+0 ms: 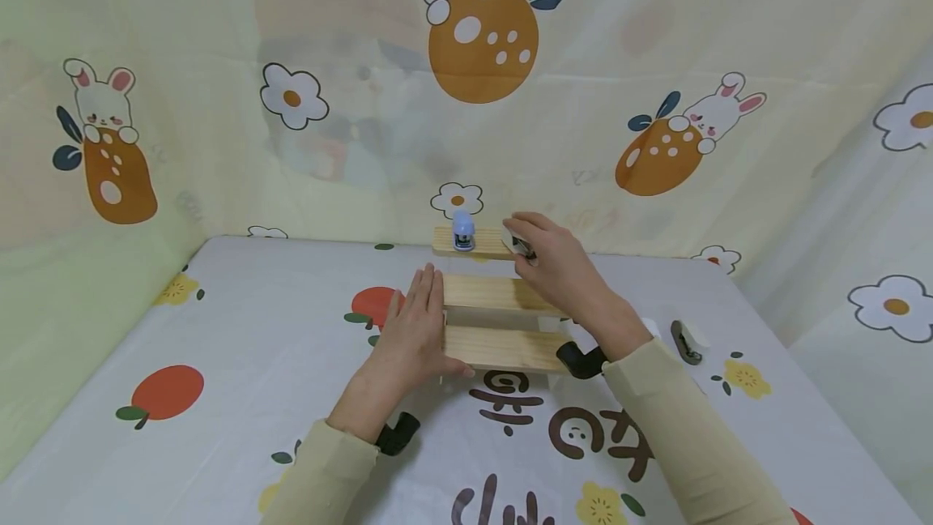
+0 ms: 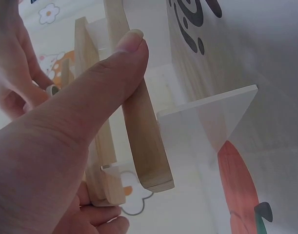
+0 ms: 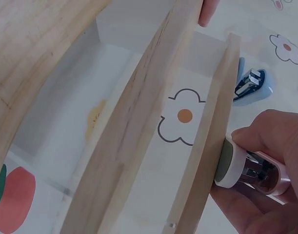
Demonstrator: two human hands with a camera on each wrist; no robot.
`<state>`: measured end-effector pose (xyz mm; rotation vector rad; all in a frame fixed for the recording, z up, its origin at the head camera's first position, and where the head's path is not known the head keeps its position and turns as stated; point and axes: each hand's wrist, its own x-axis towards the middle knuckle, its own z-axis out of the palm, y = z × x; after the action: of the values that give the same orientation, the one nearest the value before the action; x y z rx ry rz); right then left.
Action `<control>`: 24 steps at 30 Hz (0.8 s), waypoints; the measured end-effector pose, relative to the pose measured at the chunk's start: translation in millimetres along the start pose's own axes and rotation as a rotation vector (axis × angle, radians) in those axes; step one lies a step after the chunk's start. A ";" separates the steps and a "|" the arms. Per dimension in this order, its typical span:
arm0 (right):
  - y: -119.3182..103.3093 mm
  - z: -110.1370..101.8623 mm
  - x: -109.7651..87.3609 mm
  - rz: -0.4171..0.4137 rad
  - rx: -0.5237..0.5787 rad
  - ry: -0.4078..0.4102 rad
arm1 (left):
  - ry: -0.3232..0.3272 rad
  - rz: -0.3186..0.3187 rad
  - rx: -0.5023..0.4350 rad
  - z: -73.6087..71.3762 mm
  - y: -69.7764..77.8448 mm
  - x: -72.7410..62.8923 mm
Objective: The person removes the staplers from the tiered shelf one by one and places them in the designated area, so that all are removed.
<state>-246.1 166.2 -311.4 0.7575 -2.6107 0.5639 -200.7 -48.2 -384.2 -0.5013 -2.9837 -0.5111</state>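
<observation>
A tiered rack of pale wooden slats (image 1: 503,349) on clear supports stands in front of me. My left hand (image 1: 411,339) rests against its left end, fingers extended; in the left wrist view the thumb (image 2: 107,73) lies over the front slat (image 2: 146,141). My right hand (image 1: 564,270) pinches a small stapler (image 3: 232,163), pale with a pinkish part and a dark green base, at the right of the back slat (image 1: 483,241). That base appears to meet the slat. On the same slat stands a light blue mini stapler (image 1: 462,232).
Another stapler (image 1: 688,343), dark and white, lies on the table to the right of the rack. A printed cloth (image 1: 240,330) covers the table. Behind it hangs a patterned curtain (image 1: 350,160), close to the rack's back slat.
</observation>
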 end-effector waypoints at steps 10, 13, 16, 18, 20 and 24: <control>2.1 -7.9 -11.8 0.027 0.005 -0.007 | 0.001 -0.006 0.004 0.4 1.4 0.6; 4.2 -10.7 -17.6 0.031 0.010 0.004 | 0.002 -0.005 0.005 0.7 1.7 0.8; 6.1 -13.0 -23.1 0.025 0.007 0.021 | 0.009 -0.003 0.008 0.7 1.8 0.6; 7.0 -14.5 -26.4 0.020 0.003 0.030 | 0.007 -0.006 0.008 0.7 1.9 0.3; 7.4 -16.1 -29.5 0.016 -0.001 0.034 | 0.003 -0.010 0.006 0.9 2.0 0.2; 7.6 -20.0 -35.4 0.014 -0.001 0.048 | -0.004 -0.015 0.004 0.9 2.5 0.3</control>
<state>-217.9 196.4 -312.1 0.7170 -2.5738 0.5783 -200.2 -45.6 -384.2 -0.4807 -2.9944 -0.5052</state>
